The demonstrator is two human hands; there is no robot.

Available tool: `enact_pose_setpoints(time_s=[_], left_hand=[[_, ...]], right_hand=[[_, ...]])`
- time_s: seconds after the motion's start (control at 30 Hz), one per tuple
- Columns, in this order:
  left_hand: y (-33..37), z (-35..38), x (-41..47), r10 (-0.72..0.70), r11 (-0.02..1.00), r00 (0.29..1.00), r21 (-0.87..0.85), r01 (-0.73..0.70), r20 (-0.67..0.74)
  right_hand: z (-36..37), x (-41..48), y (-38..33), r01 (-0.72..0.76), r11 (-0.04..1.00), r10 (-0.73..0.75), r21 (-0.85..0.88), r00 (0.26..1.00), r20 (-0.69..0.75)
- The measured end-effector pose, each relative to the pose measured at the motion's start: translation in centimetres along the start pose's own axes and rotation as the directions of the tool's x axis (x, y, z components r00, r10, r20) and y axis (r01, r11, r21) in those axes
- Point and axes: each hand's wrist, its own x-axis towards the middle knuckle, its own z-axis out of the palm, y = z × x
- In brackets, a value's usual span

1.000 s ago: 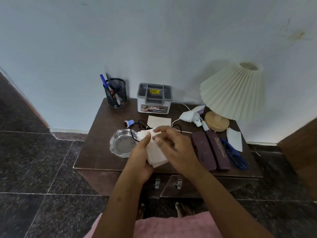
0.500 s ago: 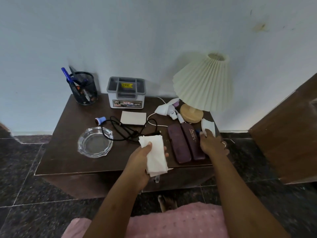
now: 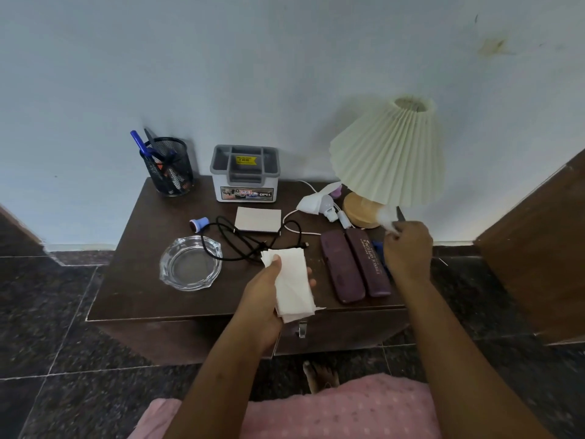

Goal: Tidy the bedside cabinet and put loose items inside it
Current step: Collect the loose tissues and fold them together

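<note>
Head view: the left hand (image 3: 266, 293) grips a stack of folded white tissues (image 3: 292, 286), thumb on top and fingers curled under, held over the front edge of the bedside cabinet (image 3: 136, 280), just above its drawer handle (image 3: 302, 329). The right hand (image 3: 408, 248) is raised at the cabinet's right rear, fingertips pinched together on a loose white tissue (image 3: 386, 218) (blurred, shape unclear) beside the lamp's wooden base (image 3: 357, 209), under the pleated lampshade (image 3: 386, 156). Two purple spectacle cases (image 3: 354, 267) lie side by side, touching, between the hands. A blue item (image 3: 378, 248) shows just right of the cases, partly hidden by the right hand; can't tell what it is. On the cabinet top a glass ashtray (image 3: 190, 263) sits front left, and a tangled black cable (image 3: 234, 242) runs between it and the tissues. A small blue-capped item (image 3: 198, 224) lies at the cable's far end, with a white card (image 3: 258, 219) just beside it. A mesh pen holder (image 3: 169, 167) with pens is at rear left, and a grey-and-white organiser box (image 3: 245, 175) stands against the wall. A white charger with a white cord (image 3: 316, 202) lies near the lamp base. The cabinet front is closed.
</note>
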Motion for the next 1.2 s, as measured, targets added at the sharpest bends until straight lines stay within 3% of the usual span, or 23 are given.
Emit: enact_pose_setpoints(time_s=[0.2, 0.33, 0.57, 0.7, 0.83, 0.97, 1.03, 1.1, 1.2], left_hand=[[0.9, 0.1, -0.3, -0.01, 0.997, 1.0, -0.072, 0.009, -0.009], [1.7, -0.5, -0.4, -0.008, 0.993, 1.0, -0.115, 0.006, -0.02], [2.6, -1.7, 0.2, 0.024, 0.982, 1.0, -0.185, -0.027, -0.017], [2.5, -1.7, 0.4, 0.032, 0.981, 0.998, -0.192, -0.021, 0.051], [2.4, -1.9, 0.5, 0.064, 0.987, 0.995, -0.151, -0.053, 0.071], [2.2, -1.9, 0.7, 0.079, 0.994, 0.997, -0.081, -0.08, -0.019], [2.2, -1.9, 0.9, 0.079, 0.993, 0.996, -0.089, -0.083, -0.044], [2.1, -1.9, 1.0, 0.085, 0.993, 0.995, -0.079, -0.089, -0.053], [1.9, -1.9, 1.1, 0.105, 0.993, 0.993, -0.052, -0.108, -0.061]], right_hand=[[-0.3, -5.0, -6.7, 0.406, 0.909, -0.41, 0.089, 0.912, 0.028], [0.2, -7.7, -9.9, 0.742, 0.669, -0.739, 0.042, 0.657, 0.146], [-0.2, -8.6, -10.9, 0.873, 0.448, -0.881, 0.193, 0.395, 0.259], [-0.5, -9.4, -11.2, 0.849, 0.416, -0.892, 0.325, 0.314, 0.324], [-0.1, -10.1, -10.9, 0.713, 0.523, -0.851, 0.467, 0.412, 0.325], [0.8, -9.9, -10.8, 0.504, 0.635, -0.713, 0.585, 0.674, 0.194], [1.4, -9.1, -10.3, 0.386, 0.732, -0.584, 0.562, 0.78, 0.224], [2.0, -8.3, -9.8, 0.287, 0.819, -0.479, 0.496, 0.819, 0.316], [2.6, -7.5, -9.1, 0.054, 0.861, -0.336, 0.505, 0.807, 0.486]])
